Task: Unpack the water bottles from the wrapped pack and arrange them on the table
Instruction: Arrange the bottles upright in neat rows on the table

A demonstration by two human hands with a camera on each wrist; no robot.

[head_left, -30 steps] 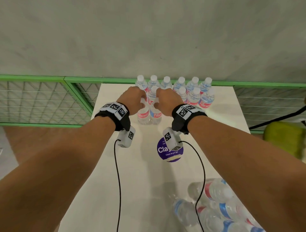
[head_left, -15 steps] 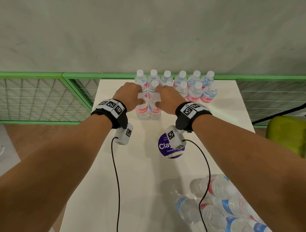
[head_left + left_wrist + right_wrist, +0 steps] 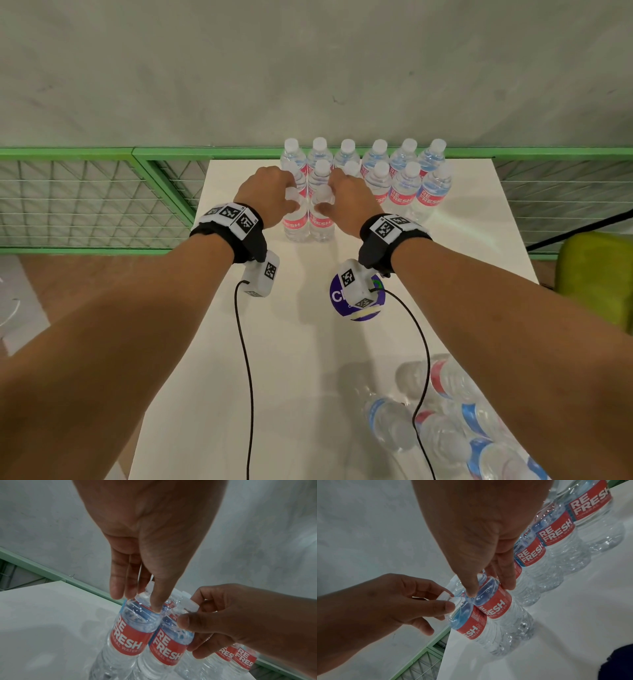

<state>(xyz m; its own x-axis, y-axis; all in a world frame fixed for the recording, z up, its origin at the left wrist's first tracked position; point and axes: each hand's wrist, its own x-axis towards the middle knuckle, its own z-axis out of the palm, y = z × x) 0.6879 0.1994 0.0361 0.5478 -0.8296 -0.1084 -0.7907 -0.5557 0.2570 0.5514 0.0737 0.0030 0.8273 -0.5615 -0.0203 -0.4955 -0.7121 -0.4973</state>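
Two clear water bottles with red labels stand side by side on the white table [image 3: 291, 359], in front of the rows. My left hand [image 3: 275, 195] pinches the neck of the left bottle [image 3: 294, 224] just under its white cap. My right hand [image 3: 342, 198] pinches the top of the right bottle [image 3: 322, 224] the same way. In the left wrist view my thumb lies on the left bottle [image 3: 130, 632]. In the right wrist view my fingers straddle the right bottle [image 3: 496, 605]. The wrapped pack [image 3: 462, 421] lies at the near right, with several bottles on their sides in it.
Two rows of upright bottles [image 3: 406, 192] stand along the table's far edge, against a grey wall. A round purple sticker [image 3: 373, 305] is on the table's middle. A green mesh railing [image 3: 102, 205] runs on the left and a green seat [image 3: 596, 281] is on the right.
The two bottles stay at the same spot on the table. My fingers have shifted up so that both white caps show between my hands.
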